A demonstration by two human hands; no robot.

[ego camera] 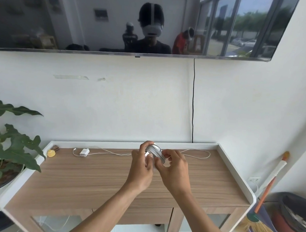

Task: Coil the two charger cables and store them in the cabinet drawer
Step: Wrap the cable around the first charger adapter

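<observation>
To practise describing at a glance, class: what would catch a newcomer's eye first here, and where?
The left hand and right hand meet over the wooden cabinet top, both gripping a coil of white cable. A second charger lies at the back left, its cable loose. A dark television hangs on the wall above.

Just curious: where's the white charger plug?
Head view: the white charger plug lies back left on the cabinet top, just right of a small yellow object.
</observation>
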